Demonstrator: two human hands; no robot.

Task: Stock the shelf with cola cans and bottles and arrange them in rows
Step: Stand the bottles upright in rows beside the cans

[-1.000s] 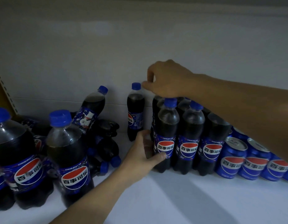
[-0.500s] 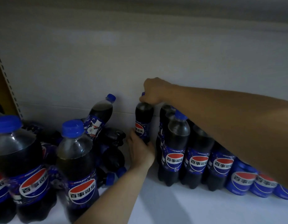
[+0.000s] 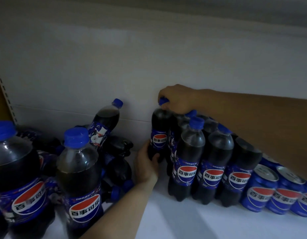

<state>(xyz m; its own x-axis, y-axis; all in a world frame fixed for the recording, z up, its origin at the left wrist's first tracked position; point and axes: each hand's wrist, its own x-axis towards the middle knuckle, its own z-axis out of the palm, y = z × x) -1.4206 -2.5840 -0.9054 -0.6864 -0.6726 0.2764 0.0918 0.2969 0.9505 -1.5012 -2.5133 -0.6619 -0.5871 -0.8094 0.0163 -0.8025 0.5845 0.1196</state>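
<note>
One dark blue-capped cola bottle: left hand grips low, right hand grips top.

We see our right hand covering most of the held bottle's cap. To its right, our forearm hides the back-row bottles, and the cans run off the frame. To its left, we cannot count the dark heap of bottles.

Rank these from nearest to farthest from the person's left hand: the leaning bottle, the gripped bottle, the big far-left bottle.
1. The gripped bottle: in the left hand, at the back.
2. The leaning bottle: leftward, against the wall.
3. The big bottle: far left, front.
</note>
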